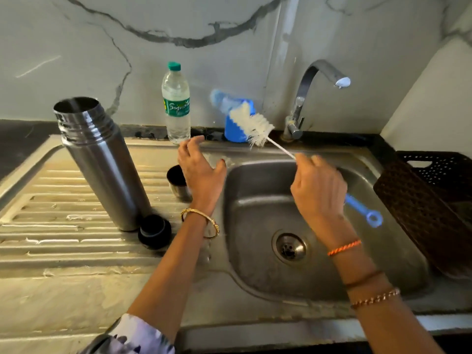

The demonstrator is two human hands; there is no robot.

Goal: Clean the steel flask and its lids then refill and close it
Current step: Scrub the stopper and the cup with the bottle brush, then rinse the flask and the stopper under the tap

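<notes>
The steel flask [102, 159] stands upright and uncapped on the ribbed drainboard, left of the basin. A black inner lid [154, 231] lies at its base, and a steel cup lid [177, 182] stands mouth-up behind my left hand. My left hand [200, 169] hovers over the drainboard's right edge with fingers spread, holding nothing. My right hand [318, 190] grips a bottle brush [251, 125] over the basin; its white bristle head points up and left, and its blue handle end sticks out below my hand.
A plastic water bottle [176, 103] with a green cap and a blue container [237, 123] stand at the back ledge. The tap [310, 98] arches over the sink basin [255, 264]. A dark perforated basket [431, 200] sits at the right.
</notes>
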